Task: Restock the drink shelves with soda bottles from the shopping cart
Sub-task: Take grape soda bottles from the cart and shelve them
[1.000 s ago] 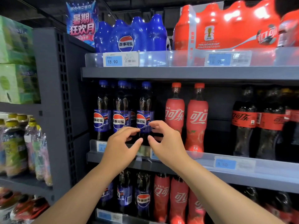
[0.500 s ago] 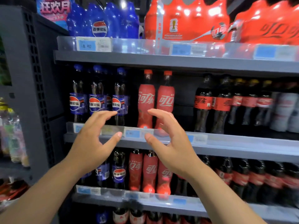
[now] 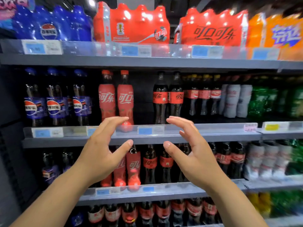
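Holds nothing: left grip [image 3: 100, 158] and right grip [image 3: 196, 159] spread apart, palms facing | hovers before shelf [image 3: 213, 136] edge | upright just beyond: red bottles [image 3: 125, 99] nearer left, dark bottles [image 3: 176, 97] nearer right | cart unseen

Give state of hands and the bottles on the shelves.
left hand: open, fingers curved, holds nothing.
right hand: open, fingers curved, holds nothing.
Pepsi bottles: upright, capped, shelved.
red-sleeved cola bottles: upright, capped, shelved.
black cola bottles: upright, capped; gap on their left.
multipacks: wrapped, on top shelf.
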